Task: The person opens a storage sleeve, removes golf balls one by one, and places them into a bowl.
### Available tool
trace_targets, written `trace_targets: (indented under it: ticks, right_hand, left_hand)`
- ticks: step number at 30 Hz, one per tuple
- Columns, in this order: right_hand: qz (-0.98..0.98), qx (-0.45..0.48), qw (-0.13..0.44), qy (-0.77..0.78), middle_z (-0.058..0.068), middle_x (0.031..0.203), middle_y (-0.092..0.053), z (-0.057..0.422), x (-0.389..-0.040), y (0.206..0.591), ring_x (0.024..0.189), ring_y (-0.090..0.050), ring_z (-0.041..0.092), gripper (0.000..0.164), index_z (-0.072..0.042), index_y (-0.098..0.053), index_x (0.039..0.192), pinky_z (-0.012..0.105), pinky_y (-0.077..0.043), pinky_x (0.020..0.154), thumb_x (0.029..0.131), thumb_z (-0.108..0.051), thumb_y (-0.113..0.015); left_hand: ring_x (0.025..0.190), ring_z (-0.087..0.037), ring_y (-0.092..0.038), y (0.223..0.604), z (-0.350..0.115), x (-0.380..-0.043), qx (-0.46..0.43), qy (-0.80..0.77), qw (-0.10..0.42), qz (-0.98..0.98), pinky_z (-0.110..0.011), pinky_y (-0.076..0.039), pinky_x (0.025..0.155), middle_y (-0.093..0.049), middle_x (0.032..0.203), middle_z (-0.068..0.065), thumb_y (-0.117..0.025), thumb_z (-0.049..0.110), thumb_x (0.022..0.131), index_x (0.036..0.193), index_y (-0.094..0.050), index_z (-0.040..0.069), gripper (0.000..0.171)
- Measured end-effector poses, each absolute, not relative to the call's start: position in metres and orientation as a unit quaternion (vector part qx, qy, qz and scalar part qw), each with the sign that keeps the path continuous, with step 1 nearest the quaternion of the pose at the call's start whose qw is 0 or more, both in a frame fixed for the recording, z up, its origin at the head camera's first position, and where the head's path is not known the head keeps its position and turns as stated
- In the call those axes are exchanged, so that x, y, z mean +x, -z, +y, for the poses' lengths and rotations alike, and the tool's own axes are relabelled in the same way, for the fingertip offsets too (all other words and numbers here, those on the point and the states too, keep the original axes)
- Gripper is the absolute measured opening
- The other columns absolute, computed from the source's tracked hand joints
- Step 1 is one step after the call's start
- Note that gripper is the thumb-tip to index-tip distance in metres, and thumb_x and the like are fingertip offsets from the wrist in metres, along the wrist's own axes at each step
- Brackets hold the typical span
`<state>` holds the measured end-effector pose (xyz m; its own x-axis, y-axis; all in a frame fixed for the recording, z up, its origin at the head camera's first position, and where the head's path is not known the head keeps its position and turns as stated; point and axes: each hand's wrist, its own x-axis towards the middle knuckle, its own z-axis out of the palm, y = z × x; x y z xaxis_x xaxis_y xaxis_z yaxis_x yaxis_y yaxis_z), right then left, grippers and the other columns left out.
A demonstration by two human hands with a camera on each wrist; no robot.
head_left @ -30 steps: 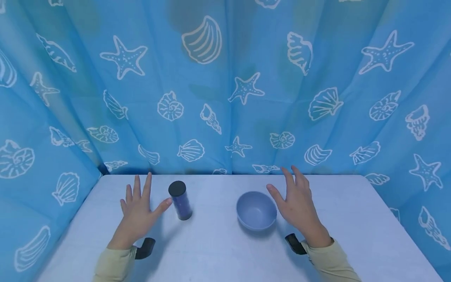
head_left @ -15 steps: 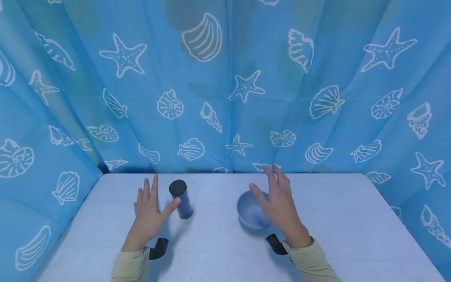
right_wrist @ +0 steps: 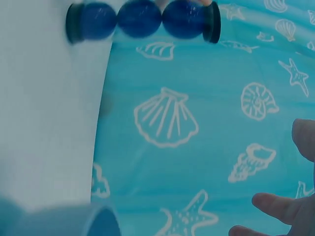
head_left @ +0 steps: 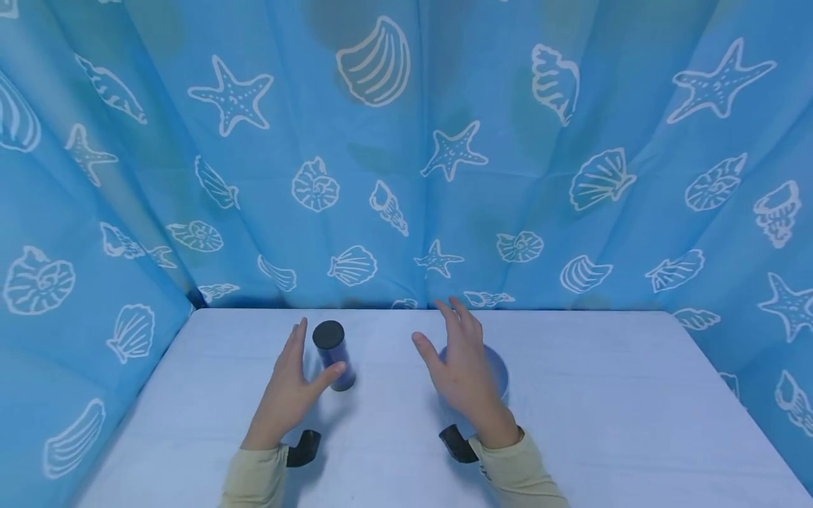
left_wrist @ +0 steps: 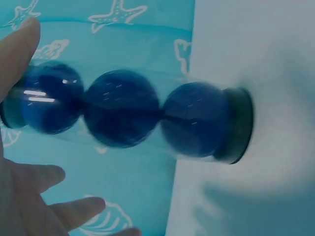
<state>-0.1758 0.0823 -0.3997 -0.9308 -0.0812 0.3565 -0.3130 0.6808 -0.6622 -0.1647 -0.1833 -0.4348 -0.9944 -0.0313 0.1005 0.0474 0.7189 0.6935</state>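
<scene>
A clear tube (head_left: pixel 335 351) with black end caps stands upright on the table, left of centre. Inside it the left wrist view shows three dark blue balls (left_wrist: pixel 121 108) in a row. My left hand (head_left: pixel 287 396) is at the tube's left side, its fingers extended and its thumb overlapping the tube's front in the head view. To the right is a blue bowl (head_left: pixel 498 370), partly hidden behind my right hand (head_left: pixel 466 377). That hand is raised over it with fingers spread and nothing in its grasp; its fingertips (right_wrist: pixel 273 206) also show in the right wrist view.
A white cloth covers the table (head_left: pixel 610 409). Behind and at both sides hangs a blue curtain (head_left: pixel 381 141) printed with white shells and starfish. Black wrist mounts (head_left: pixel 303 449) stick out inward from both sleeves.
My left hand has shifted right, up to the tube, its fingers drawing closer together. My right hand has swung left across the bowl. Tube and bowl stay where they stood.
</scene>
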Motion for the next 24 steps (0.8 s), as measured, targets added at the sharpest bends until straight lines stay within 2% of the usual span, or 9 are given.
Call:
trace_targets:
  ticks: [8,15,19,24]
  right_hand:
    - [-0.890,0.131,0.150,-0.411,0.015,0.148,-0.023,0.059,-0.173,0.398,0.136,-0.019,0.029,0.065,-0.011,-0.036,0.140,0.057,-0.026,0.103,0.092,-0.052,-0.046]
    - [-0.881,0.141,0.141,-0.428,0.011,0.148,-0.025,0.043,-0.171,0.400,0.137,-0.020,0.026,0.065,-0.011,-0.035,0.141,0.055,-0.026,0.104,0.092,-0.052,-0.045]
    - [-0.880,0.139,0.136,-0.433,0.009,0.148,-0.025,0.034,-0.170,0.401,0.137,-0.020,0.024,0.063,-0.012,-0.035,0.140,0.054,-0.027,0.104,0.092,-0.051,-0.046]
    - [-0.886,0.133,0.121,-0.427,0.009,0.149,-0.025,0.024,-0.168,0.404,0.137,-0.021,0.023,0.062,-0.014,-0.035,0.140,0.053,-0.030,0.103,0.092,-0.052,-0.046]
  left_hand:
    - [0.135,-0.033,-0.026,0.444,-0.176,-0.167,-0.004,0.404,0.047,-0.914,-0.053,-0.026,0.105,-0.022,0.151,-0.012,-0.062,0.067,0.072,0.149,-0.013,0.019,0.104]
    - [0.125,-0.037,-0.042,0.450,-0.169,-0.169,-0.009,0.415,0.047,-0.909,-0.054,-0.034,0.100,-0.044,0.138,-0.017,-0.070,0.058,0.071,0.141,-0.032,0.015,0.090]
    - [0.123,-0.036,-0.045,0.451,-0.166,-0.169,-0.003,0.419,0.058,-0.906,-0.053,-0.036,0.098,-0.048,0.135,-0.018,-0.069,0.059,0.072,0.137,-0.038,0.012,0.086]
    - [0.120,-0.038,-0.048,0.452,-0.163,-0.169,0.004,0.431,0.075,-0.899,-0.053,-0.039,0.095,-0.050,0.133,-0.016,-0.070,0.053,0.075,0.133,-0.042,0.012,0.076]
